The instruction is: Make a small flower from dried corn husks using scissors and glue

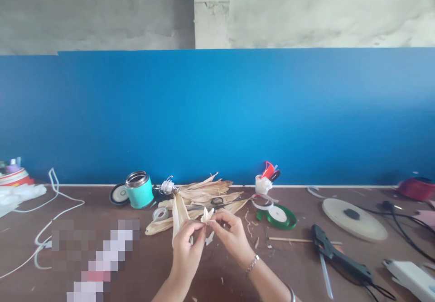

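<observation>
Between my two hands, over the middle of the table, is a small pale flower-like piece [207,214] that looks made of corn husk. My left hand [188,244] pinches its base from the left, thumb against fingers. From the other side my right hand [231,235], with a chain bracelet at the wrist, pinches the same piece; the fingertips nearly meet. A long folded strip of dried corn husk [179,211] stands up just behind my left hand. Farther back lies a heap of dried corn husks [204,193].
A turquoise metal container [140,191] and a roll of clear tape [160,214] are on the left. To the right lie a green ribbon roll [288,220], a thin stick [288,239], a black glue gun [340,254] and a round disc [369,220]. A white cable [68,196] curls at far left.
</observation>
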`<state>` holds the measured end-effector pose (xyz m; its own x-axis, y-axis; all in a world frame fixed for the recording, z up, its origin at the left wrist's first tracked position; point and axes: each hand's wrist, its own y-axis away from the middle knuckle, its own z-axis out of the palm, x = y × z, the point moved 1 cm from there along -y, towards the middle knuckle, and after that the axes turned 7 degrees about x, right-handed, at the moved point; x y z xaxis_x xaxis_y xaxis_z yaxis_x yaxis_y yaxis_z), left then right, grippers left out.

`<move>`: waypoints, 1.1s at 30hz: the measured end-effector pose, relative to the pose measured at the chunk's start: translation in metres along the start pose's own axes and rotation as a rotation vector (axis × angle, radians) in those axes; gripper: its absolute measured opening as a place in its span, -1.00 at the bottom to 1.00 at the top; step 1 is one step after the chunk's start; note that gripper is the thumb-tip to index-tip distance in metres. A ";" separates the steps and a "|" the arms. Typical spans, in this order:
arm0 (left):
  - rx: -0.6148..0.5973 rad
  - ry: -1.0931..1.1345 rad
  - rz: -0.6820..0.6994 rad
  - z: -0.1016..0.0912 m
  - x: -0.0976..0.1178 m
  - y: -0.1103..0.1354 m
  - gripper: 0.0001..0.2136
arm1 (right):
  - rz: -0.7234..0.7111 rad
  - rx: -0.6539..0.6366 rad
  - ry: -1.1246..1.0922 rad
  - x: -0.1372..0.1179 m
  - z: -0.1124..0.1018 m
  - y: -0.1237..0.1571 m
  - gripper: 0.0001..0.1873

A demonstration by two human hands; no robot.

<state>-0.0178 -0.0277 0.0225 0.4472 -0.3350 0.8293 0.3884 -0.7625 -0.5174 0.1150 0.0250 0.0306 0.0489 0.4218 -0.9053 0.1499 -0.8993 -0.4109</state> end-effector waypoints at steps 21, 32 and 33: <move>0.052 0.026 0.012 0.000 -0.003 0.001 -0.85 | -0.150 -0.010 0.087 0.003 0.002 0.002 -0.87; 0.008 -0.021 0.015 0.000 -0.006 0.001 -0.84 | -0.484 -0.012 0.346 0.001 -0.002 0.005 -0.86; 0.004 -0.015 0.013 0.000 -0.006 0.000 -0.84 | -0.488 -0.015 0.354 0.001 -0.002 0.005 -0.86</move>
<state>-0.0203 -0.0261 0.0176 0.4646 -0.3362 0.8192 0.3854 -0.7561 -0.5289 0.1183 0.0210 0.0279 0.2964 0.8005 -0.5209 0.2515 -0.5915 -0.7660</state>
